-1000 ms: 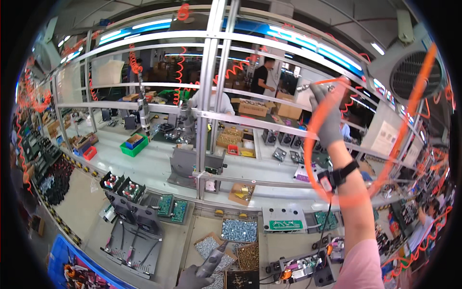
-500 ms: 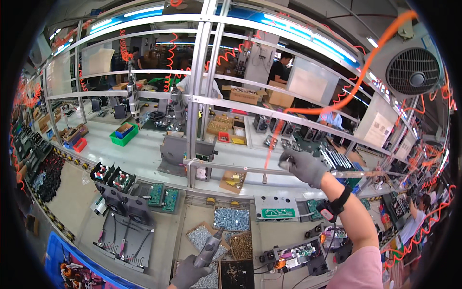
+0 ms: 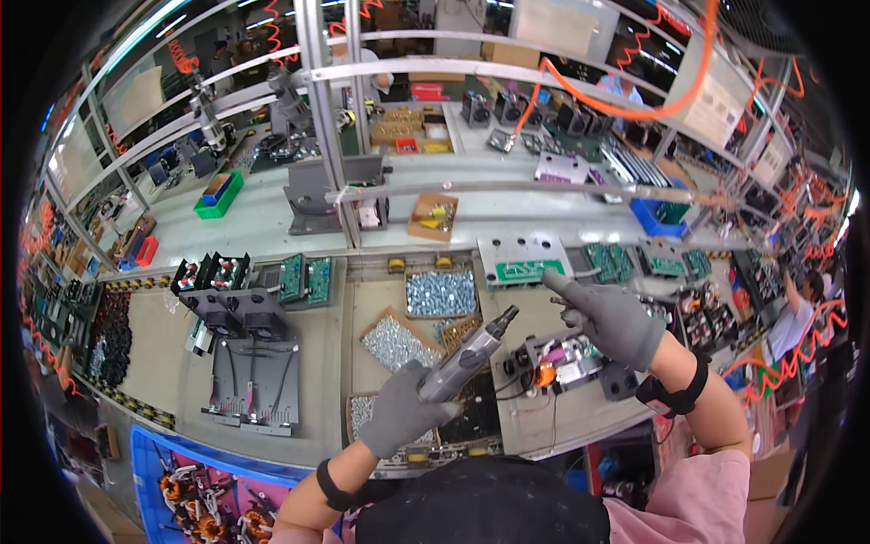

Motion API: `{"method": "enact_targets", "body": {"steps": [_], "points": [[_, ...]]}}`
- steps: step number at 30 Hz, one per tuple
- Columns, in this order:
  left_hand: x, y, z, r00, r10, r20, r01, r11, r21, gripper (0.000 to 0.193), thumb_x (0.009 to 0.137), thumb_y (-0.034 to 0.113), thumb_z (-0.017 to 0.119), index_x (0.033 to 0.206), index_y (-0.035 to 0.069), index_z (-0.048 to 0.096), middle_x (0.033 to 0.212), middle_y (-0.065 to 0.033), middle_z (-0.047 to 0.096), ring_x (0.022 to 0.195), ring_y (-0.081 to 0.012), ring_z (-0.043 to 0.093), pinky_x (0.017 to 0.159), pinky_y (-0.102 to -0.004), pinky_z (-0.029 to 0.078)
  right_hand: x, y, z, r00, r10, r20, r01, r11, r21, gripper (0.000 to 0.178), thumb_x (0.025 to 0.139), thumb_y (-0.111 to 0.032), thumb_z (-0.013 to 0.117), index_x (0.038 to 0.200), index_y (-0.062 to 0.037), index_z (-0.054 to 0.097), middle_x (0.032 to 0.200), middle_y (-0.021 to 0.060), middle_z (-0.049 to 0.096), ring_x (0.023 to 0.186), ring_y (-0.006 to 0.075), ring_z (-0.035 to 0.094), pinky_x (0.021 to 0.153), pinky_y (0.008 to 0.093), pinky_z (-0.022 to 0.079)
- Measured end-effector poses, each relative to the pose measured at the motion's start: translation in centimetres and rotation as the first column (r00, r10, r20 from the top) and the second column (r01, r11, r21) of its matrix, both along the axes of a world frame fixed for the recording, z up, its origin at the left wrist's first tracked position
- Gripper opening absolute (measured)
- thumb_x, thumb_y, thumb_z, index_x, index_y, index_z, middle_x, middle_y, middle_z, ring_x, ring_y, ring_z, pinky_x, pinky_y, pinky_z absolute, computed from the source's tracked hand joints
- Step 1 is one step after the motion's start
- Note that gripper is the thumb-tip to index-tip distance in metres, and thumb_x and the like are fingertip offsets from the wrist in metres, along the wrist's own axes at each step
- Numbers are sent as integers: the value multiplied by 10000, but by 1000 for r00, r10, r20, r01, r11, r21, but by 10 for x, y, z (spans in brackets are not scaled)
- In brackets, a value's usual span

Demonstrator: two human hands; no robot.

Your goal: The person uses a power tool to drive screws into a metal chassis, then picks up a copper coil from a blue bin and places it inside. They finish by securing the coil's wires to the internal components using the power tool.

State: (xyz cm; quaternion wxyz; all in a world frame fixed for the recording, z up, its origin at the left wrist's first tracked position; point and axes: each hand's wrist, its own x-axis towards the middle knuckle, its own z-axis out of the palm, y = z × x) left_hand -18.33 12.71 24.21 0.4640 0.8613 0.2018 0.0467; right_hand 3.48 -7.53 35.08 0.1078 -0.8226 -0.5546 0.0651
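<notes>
Factory assembly workshop, electronics kind: long pale bench [image 3: 258, 213], aluminium framing [image 3: 322, 118] above it, coiled orange hoses [image 3: 184, 60] (several hung overhead), green circuit boards [image 3: 530, 269], heaped metal fasteners [image 3: 441, 294], a handheld power driver [image 3: 462, 363], plus another worker [image 3: 795, 319] off at right.

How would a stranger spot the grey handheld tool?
On the near workbench, find heaped silver hardware. Just right of it is the tool, gripped by the left hand. Similar tools hang beyond; this one is in the grey-gloved hand.
</notes>
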Motion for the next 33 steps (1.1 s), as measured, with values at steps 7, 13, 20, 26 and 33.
{"method": "enact_targets", "body": {"steps": [7,13,20,26,33], "points": [[14,-23,1,986,-154,-70,155,988,9,531,616,397,748,984,23,666,958,-177,582,885,-359,592,790,-432,465,-14,-44,-42,992,-50,-114,70,982,175,478,915,-154,522,1382,-170,417,1046,165,649,841,365,631,706,433,501],[24,-44,-11,981,-186,-50,185,982,-21,532,580,388,785,919,3,642,910,-132,565,828,-303,578,757,-391,455,-20,-77,-53,855,-24,-517,265,879,396,404,968,-192,465,1348,-59,438,849,104,605,715,231,589,657,343,484],[43,-64,-7,951,-294,-98,289,955,-61,514,617,366,757,969,11,639,918,-171,618,837,-335,606,758,-400,468,-24,-90,-56,699,9,-715,384,839,385,384,1001,-233,450,1288,19,490,719,51,548,658,96,539,621,268,466],[54,-80,-16,973,-230,-28,197,882,-427,503,665,387,722,980,24,574,831,-54,561,744,-172,537,673,-315,446,-19,-107,-53,765,-150,-626,437,835,335,333,961,-153,506,1273,-39,524,845,130,655,676,175,617,622,303,482],[103,-90,9,960,228,161,124,169,-978,423,797,477,679,860,74,566,708,-9,493,628,-132,480,560,-286,418,-77,-83,-83,701,-146,-698,284,955,85,300,964,-273,480,1149,-53,566,779,187,625,751,374,622,669,434,471]]}}
